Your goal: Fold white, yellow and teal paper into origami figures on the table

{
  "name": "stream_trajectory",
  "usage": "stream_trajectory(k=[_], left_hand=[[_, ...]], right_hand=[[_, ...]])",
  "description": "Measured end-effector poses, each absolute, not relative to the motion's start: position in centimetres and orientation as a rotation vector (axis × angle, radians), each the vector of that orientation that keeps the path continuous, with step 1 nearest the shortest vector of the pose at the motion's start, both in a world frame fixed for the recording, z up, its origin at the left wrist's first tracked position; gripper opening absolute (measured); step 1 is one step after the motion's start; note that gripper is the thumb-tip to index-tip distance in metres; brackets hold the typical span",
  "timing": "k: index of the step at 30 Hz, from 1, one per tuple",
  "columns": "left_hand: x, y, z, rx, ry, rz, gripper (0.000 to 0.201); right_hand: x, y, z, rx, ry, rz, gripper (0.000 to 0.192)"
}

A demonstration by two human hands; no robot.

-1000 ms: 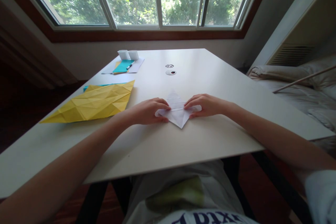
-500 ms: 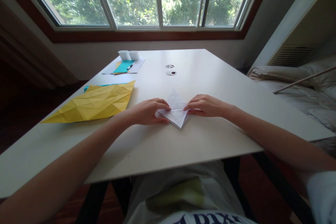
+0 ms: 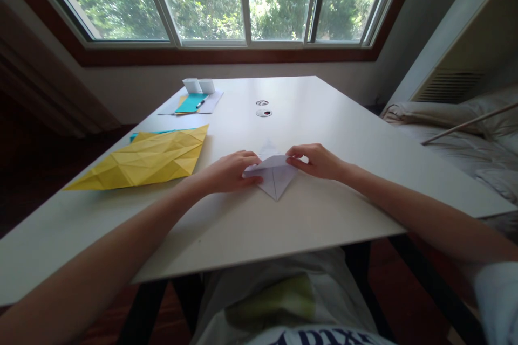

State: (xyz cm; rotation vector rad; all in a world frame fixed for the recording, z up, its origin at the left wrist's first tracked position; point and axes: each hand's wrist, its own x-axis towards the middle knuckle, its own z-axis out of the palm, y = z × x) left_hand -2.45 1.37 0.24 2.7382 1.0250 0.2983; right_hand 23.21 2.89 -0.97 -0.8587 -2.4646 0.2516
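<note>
A folded sheet of white paper [image 3: 277,177] rests on the white table in front of me, one pointed corner toward me and a flap lifted along its far side. A crease runs down the middle of the near triangle. My left hand [image 3: 233,171] pinches the paper's left side, thumb in front and fingers behind. At the flap's right end, my right hand [image 3: 314,160] grips the edge between thumb and fingertips. Part of the paper behind the flap is hard to make out against the table.
Left of my hands lies a large creased yellow paper [image 3: 141,157] over some teal paper [image 3: 133,136]. Farther back are a teal sheet [image 3: 190,103], a pen [image 3: 201,102] and two small white paper boxes [image 3: 206,85]. Two round fittings [image 3: 264,113] sit in the table [image 3: 315,215].
The paper's upper flap has been raised, showing the creased triangle beneath. My right hand has moved slightly up with the flap's edge; my left hand has barely moved.
</note>
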Motion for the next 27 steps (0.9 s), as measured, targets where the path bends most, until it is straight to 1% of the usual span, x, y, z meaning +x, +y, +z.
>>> stream_trajectory(k=[3,8,12,15,17,21,27], left_hand=[[-2.1,1.6,-0.4,2.685,1.136,0.411,0.024],[-1.8,1.8,-1.2,2.589,1.312,0.528,0.028],[-1.7,1.9,-1.5,2.577,1.391,0.548,0.033],[-1.3,1.9,-1.6,2.593,1.451,0.550,0.038],[-1.0,1.8,-1.6,2.603,1.466,0.552,0.040],[-0.5,1.6,-1.3,2.560,1.458,0.598,0.035],[-0.5,1.4,-1.0,2.442,1.486,0.655,0.029]], right_hand=[[23.2,3.0,-1.1,-0.858,-2.409,0.273,0.019],[23.2,3.3,-1.4,-0.800,-2.447,0.217,0.016],[23.0,3.6,-1.8,-0.882,-2.511,0.222,0.032],[22.8,3.9,-2.0,-0.926,-2.523,0.243,0.039],[22.6,4.0,-2.1,-0.932,-2.525,0.234,0.038],[22.3,4.1,-2.0,-0.971,-2.526,0.216,0.029],[22.0,3.8,-1.5,-1.091,-2.514,0.226,0.033]])
